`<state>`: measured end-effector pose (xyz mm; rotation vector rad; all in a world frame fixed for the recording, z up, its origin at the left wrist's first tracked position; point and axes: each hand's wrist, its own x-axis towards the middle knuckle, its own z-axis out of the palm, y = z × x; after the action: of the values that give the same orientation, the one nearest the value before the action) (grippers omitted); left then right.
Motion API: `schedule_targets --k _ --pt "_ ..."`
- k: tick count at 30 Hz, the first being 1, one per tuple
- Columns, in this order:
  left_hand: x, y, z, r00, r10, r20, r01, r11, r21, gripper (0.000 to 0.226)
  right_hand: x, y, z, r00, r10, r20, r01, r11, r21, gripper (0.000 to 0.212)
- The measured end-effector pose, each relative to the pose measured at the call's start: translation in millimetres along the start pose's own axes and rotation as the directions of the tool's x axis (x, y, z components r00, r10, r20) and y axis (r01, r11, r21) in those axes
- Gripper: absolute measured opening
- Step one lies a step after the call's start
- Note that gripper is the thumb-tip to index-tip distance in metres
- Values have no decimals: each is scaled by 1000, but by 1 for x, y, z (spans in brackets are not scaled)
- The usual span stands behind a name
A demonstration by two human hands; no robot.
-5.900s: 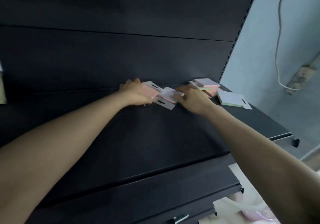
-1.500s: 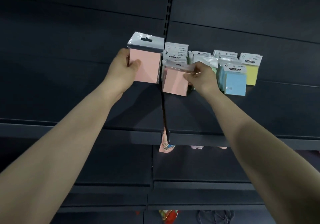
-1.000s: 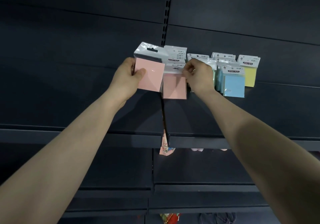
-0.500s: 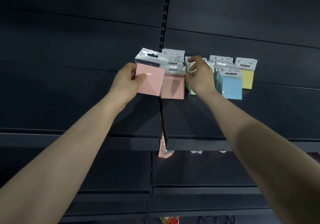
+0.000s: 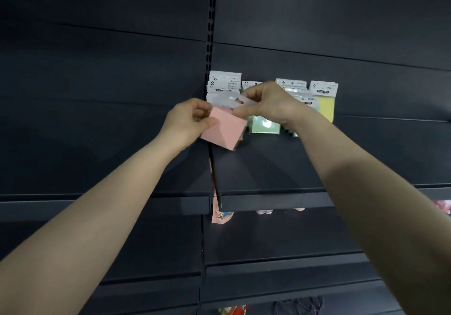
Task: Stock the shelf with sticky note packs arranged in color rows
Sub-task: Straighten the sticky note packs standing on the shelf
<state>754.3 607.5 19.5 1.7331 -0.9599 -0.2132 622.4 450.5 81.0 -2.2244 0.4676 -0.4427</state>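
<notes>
A dark shelf unit (image 5: 268, 163) fills the view, its back panels split by a slotted upright (image 5: 210, 34). On the shelf, right of that upright, packs stand in rows by colour: a pink row (image 5: 223, 83) showing mostly its white header cards, then a green pack (image 5: 264, 124), a blue row that is mostly hidden behind the right hand, and a yellow pack (image 5: 325, 106) at the far end.

Both arms reach up to one pink pack (image 5: 225, 129), held tilted in front of the pink row, just clear of the shelf surface. The left hand (image 5: 189, 122) is closed on its left edge, thumb on the face and fingers behind. The right hand (image 5: 267, 103) pinches the clear header tab (image 5: 234, 101) near the hang hole between thumb and fingertips.

The pack looks light and fairly stiff, a block of paper in glossy film. The film is probably slick and the header tab floppy, so the block's edges are the surer place to hold; the tab serves only for steering. It should stand up if leaned on the pack behind.

The standing packs could get in the way: they lean loosely on one another, and a nudge from the right wrist, which sits close over the green and blue ones, could tip them. Some patterned things (image 5: 220, 214) show under the shelf edge; they are too small to identify and well out of the way.
</notes>
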Motion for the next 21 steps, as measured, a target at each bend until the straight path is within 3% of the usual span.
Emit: schedule_targets --k 3,5,7,13,21 --pt "1 -10 -5 999 29 13 -31 967 252 39 1 7 -2 998 30 -46 -35 995 -94 20" --pt "1 -17 -7 996 48 69 -76 874 481 46 7 12 1 995 7 -100 -24 985 -172 20" --pt "0 -21 -6 992 41 119 -105 795 598 52 16 16 7 986 -41 -161 1 970 -243 21" --pt "-2 -27 -5 988 40 148 -132 715 686 56 36 31 28 937 -176 -302 43 916 -399 12" --pt "-4 -31 -9 985 49 166 -156 664 731 57 44 40 38 909 -293 -296 93 835 -542 20"
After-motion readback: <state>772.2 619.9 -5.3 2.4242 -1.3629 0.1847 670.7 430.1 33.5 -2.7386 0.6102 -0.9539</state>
